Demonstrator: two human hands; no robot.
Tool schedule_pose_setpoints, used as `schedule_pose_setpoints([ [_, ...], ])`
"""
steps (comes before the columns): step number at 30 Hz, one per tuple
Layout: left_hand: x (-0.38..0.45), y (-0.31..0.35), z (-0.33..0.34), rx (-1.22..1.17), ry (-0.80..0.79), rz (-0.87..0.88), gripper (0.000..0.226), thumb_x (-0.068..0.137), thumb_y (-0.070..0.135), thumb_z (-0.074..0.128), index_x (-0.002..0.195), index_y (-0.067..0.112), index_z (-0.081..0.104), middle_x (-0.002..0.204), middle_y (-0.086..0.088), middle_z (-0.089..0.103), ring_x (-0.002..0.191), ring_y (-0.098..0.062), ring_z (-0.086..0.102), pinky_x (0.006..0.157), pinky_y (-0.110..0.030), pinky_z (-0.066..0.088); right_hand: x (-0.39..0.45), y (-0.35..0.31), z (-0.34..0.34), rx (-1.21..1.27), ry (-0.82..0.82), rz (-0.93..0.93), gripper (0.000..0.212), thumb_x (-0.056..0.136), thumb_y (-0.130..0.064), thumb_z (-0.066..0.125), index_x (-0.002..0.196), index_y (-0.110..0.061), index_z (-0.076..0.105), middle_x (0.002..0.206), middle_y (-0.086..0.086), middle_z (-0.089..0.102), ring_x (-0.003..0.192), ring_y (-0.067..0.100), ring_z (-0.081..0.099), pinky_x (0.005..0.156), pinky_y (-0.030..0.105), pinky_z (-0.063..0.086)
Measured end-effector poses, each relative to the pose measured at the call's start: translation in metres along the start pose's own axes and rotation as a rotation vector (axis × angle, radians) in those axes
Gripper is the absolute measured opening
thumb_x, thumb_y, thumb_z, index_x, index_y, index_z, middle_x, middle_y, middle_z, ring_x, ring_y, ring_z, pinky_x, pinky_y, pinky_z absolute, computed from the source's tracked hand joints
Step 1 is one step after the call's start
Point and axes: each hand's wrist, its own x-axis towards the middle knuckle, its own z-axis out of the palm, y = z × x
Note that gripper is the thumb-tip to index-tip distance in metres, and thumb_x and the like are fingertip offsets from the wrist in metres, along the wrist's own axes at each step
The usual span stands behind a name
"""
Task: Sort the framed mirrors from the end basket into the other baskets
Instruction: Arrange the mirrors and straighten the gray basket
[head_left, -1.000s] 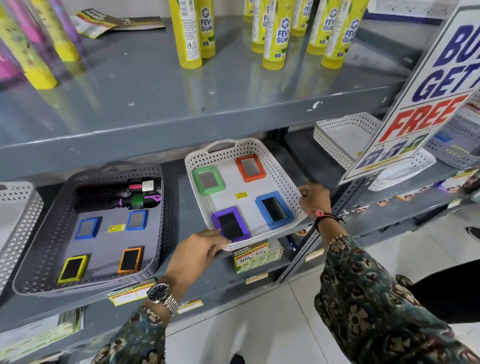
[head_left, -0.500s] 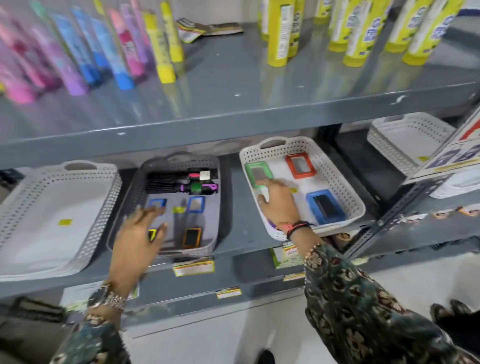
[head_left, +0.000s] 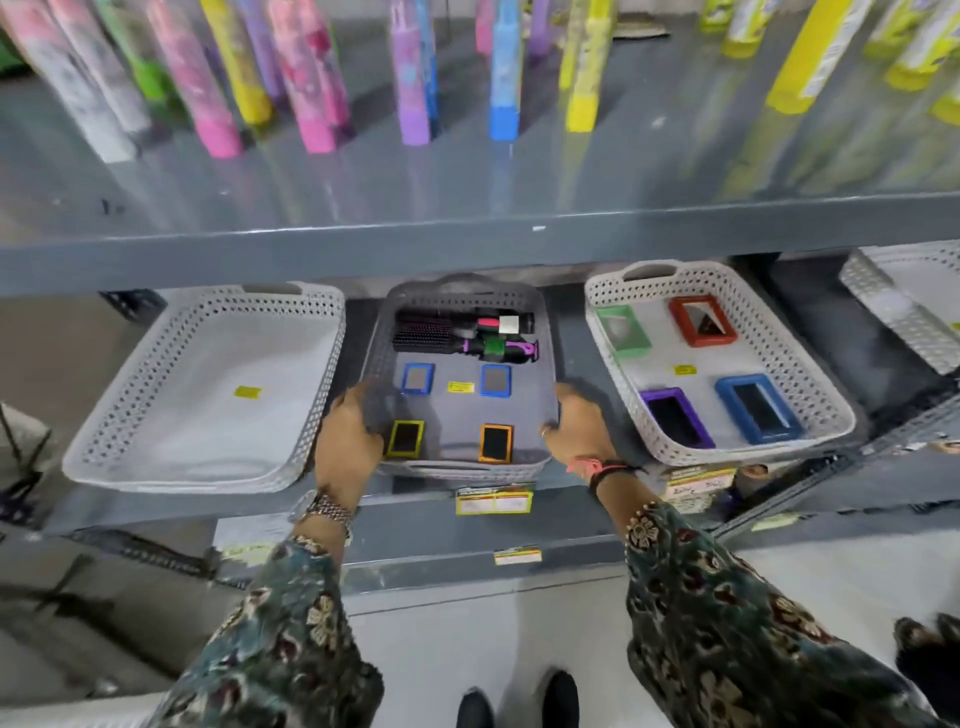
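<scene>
Because four small framed mirrors (head_left: 451, 409) lie flat in the grey basket's (head_left: 546, 332) near half, their long sides running front to back, they sit directly between the hands. Left hand (head_left: 347, 440) clasps the basket's left wall beside the yellow mirror (head_left: 405, 438); right hand (head_left: 575, 427) clasps the right wall, the orange mirror (head_left: 495, 442) lying nearer it. An empty white basket (head_left: 171, 470) waits on the shelf (head_left: 571, 332) to the left.

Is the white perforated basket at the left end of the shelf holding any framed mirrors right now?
No, the left white perforated basket shows only a small yellow sticker on its bare floor.
</scene>
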Motion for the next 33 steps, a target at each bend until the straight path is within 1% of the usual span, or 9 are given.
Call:
schedule_pose_setpoints([
  [4,-0.005,-0.001,-0.008,-0.050,0.035,0.011,0.028,0.083,0.011,0.067,0.111,0.009,0.065,0.090,-0.022,0.071,0.080,-0.039,0.066,0.063,-0.028,0.039,0.006,0.001,0.005,0.000,0.037,0.022,0.051,0.077,0.001,0.055,0.128,-0.007,0.052,0.112,0.018,0.069,0.106,0.032,0.065,0.090,0.043,0.055],
  [7,-0.006,-0.006,-0.009,-0.014,-0.001,0.009,0.036,0.074,-0.004,0.063,0.109,0.005,0.065,0.085,-0.021,0.070,0.077,-0.038,0.066,0.061,-0.027,0.037,0.008,0.001,0.001,-0.013,0.063,0.029,0.052,0.079,0.004,0.054,0.130,-0.007,0.051,0.121,0.019,0.065,0.114,0.034,0.060,0.097,0.041,0.051],
  [9,-0.007,-0.008,-0.006,-0.014,-0.015,0.003,0.043,0.071,-0.008,0.060,0.111,0.005,0.065,0.089,-0.021,0.071,0.079,-0.039,0.066,0.062,-0.028,0.039,0.010,0.003,-0.002,-0.015,0.064,0.035,0.053,0.078,0.005,0.053,0.130,-0.007,0.051,0.122,0.019,0.064,0.116,0.033,0.059,0.099,0.040,0.050],
  [13,-0.013,-0.006,0.000,-0.046,0.001,-0.034,0.036,0.079,0.002,0.061,0.112,0.014,0.067,0.098,-0.015,0.073,0.080,-0.036,0.067,0.064,-0.027,0.042,0.016,0.006,-0.007,-0.034,0.051,0.044,0.058,0.076,0.006,0.051,0.132,-0.011,0.051,0.121,0.017,0.066,0.110,0.032,0.063,0.095,0.041,0.053],
  [19,-0.023,-0.003,0.009,-0.119,-0.002,-0.100,0.040,0.078,0.001,0.062,0.115,0.018,0.068,0.111,-0.008,0.071,0.101,-0.026,0.067,0.077,-0.022,0.046,0.018,0.010,-0.017,-0.048,0.042,0.028,0.057,0.074,0.009,0.052,0.128,-0.011,0.053,0.119,0.016,0.067,0.106,0.032,0.065,0.091,0.036,0.055],
  [25,-0.031,0.004,0.008,-0.138,0.019,-0.095,0.038,0.081,0.001,0.062,0.116,0.014,0.067,0.113,-0.011,0.070,0.098,-0.028,0.067,0.076,-0.022,0.045,0.017,0.012,-0.020,-0.068,0.032,0.005,0.053,0.076,0.011,0.052,0.125,-0.009,0.054,0.115,0.018,0.067,0.102,0.035,0.065,0.088,0.041,0.057],
  [29,-0.036,0.004,0.008,-0.148,-0.002,-0.108,0.040,0.085,0.002,0.061,0.124,0.011,0.061,0.120,-0.012,0.067,0.084,-0.025,0.069,0.073,-0.022,0.045,0.013,0.012,-0.019,-0.113,0.015,0.000,0.048,0.080,0.007,0.053,0.126,-0.008,0.051,0.112,0.020,0.068,0.098,0.036,0.067,0.084,0.042,0.058],
  [31,-0.042,0.008,0.005,-0.177,0.008,-0.131,0.043,0.088,0.006,0.060,0.130,0.011,0.055,0.123,-0.014,0.065,0.088,-0.023,0.067,0.078,-0.024,0.046,0.008,0.008,-0.022,-0.120,0.014,0.010,0.047,0.085,0.000,0.052,0.131,-0.007,0.046,0.113,0.022,0.066,0.097,0.037,0.066,0.081,0.039,0.057],
  [33,-0.055,0.020,0.001,-0.186,0.123,-0.083,0.044,0.092,0.014,0.056,0.135,0.016,0.050,0.124,-0.011,0.064,0.098,-0.026,0.066,0.083,-0.028,0.046,-0.002,0.006,-0.018,-0.124,0.062,-0.063,0.050,0.089,-0.008,0.052,0.137,-0.008,0.039,0.123,0.020,0.061,0.105,0.036,0.063,0.085,0.040,0.054],
])
